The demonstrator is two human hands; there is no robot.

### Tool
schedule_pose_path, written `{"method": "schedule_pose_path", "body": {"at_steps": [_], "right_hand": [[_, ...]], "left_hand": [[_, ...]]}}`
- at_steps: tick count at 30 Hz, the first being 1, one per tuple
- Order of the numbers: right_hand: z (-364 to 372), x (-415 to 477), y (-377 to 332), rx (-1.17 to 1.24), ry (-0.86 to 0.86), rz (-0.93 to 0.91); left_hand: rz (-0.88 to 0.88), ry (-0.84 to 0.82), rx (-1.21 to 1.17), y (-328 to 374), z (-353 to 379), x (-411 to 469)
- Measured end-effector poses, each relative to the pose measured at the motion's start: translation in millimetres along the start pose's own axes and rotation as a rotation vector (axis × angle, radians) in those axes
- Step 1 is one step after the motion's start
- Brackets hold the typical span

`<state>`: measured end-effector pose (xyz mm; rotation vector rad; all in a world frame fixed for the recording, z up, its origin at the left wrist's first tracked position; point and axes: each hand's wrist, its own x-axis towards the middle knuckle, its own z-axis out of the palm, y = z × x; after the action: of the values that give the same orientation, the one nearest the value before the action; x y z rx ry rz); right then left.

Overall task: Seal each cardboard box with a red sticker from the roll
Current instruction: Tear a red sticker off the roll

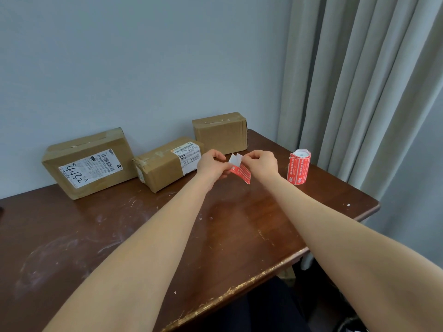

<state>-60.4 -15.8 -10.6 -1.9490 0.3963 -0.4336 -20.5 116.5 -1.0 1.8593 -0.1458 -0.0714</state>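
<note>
While the roll [299, 167] stands upright at three o'clock of the hands, the left hand [212, 164] pinches a red sticker [241, 172] and the right hand [261, 164] pinches its white backing [233, 159], apparently peeling them apart. Three cardboard boxes [167, 161] wait unsealed from nine to twelve o'clock, within easy reach.

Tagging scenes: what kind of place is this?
Probably a home or small office room, not a warehouse: worn wooden table in a corner, curtain, and only three cardboard boxes.
</note>
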Motion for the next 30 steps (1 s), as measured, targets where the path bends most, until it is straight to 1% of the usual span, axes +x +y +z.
{"method": "schedule_pose_path", "body": {"at_steps": [5, 9, 12, 17, 24, 27, 30], "right_hand": [[-0.7, 2.8, 2.5, 0.045, 0.011, 0.036], [-0.3, 1.7, 0.4, 0.040, -0.008, 0.009], [1.5, 1.5, -2.5, 0.051, -0.011, 0.008], [1.7, 1.0, -1.6, 0.061, -0.060, -0.072], [0.2, 2.5, 4.8, 0.008, -0.078, -0.117], [-0.5, 0.7, 1.7, 0.055, -0.074, -0.080], [-2.2, 0.6, 0.1, 0.112, -0.036, -0.026]], "left_hand": [[-0.004, 0.001, -0.007, -1.6, -1.8, 2.5], [-0.041, -0.007, -0.016, -1.3, -0.8, 5.4], [-0.065, -0.043, -0.061, -0.2, 0.6, 4.2], [-0.125, -0.052, -0.170, -0.2, -0.4, 4.8], [-0.135, -0.038, -0.181, -2.1, -4.0, 6.4], [-0.136, -0.039, -0.185, -2.1, -3.1, 6.2], [-0.148, -0.012, -0.195, -2.8, -3.7, 6.6]]}}
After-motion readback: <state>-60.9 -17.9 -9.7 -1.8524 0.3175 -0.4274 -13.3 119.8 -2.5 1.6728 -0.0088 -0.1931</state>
